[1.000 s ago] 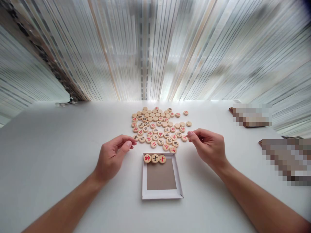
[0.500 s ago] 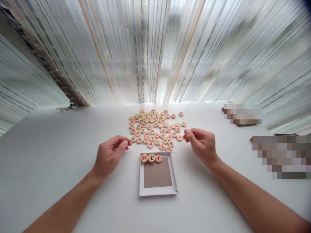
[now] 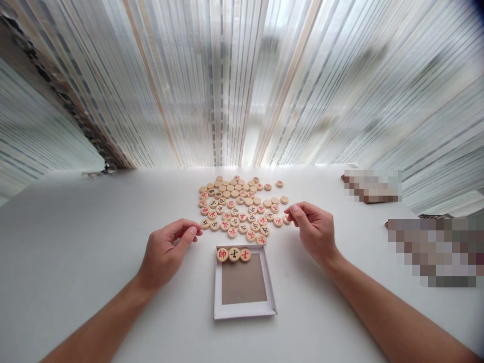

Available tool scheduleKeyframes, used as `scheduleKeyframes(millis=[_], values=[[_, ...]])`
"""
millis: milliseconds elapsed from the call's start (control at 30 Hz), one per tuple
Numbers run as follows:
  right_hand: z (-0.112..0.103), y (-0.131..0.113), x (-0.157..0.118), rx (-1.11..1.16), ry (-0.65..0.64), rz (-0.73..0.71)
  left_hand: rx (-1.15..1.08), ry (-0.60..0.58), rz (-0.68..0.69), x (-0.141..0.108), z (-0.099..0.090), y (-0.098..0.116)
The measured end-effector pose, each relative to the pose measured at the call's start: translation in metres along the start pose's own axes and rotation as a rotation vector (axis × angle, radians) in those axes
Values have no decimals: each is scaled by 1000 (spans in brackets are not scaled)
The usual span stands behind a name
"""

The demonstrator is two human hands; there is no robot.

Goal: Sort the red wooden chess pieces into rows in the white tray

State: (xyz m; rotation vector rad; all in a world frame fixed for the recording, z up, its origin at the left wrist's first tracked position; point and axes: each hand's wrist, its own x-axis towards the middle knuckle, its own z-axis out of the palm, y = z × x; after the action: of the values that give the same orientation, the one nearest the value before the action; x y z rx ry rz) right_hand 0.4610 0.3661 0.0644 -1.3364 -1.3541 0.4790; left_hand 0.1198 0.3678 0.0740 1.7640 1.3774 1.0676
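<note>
My left grip (image 3: 168, 249), thumb and fingers slightly apart, is just beside the spread discs (image 3: 242, 217); rightward, nearer me, a tray (image 3: 245, 311) holds three discs (image 3: 234, 254). My right grip (image 3: 313, 229) is at another disc (image 3: 286, 221); pinched or loose, I cannot tell.

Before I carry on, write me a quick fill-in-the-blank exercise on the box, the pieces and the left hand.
1. The box holds ____ pieces in a row.
2. Of these, only the ____ one's character is not red.
3. The loose piece nearest the left hand bears a ____ character.
4. The table is ____ in colour.

Missing words: three; middle; black; white.
</note>
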Motion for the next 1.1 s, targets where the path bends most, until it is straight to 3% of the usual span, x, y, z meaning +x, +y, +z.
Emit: scheduleKeyframes(millis=[333, 800, 1100], values=[[-12, 4, 16, -12, 92, 24, 41, 1, 25, 1, -1, -1], [2, 13, 5, -99, -163, 57, 109, -25, 7, 2, 0, -2], [0, 14, 3, -97, -183, 91, 120, -26, 11, 1, 1, 5]])
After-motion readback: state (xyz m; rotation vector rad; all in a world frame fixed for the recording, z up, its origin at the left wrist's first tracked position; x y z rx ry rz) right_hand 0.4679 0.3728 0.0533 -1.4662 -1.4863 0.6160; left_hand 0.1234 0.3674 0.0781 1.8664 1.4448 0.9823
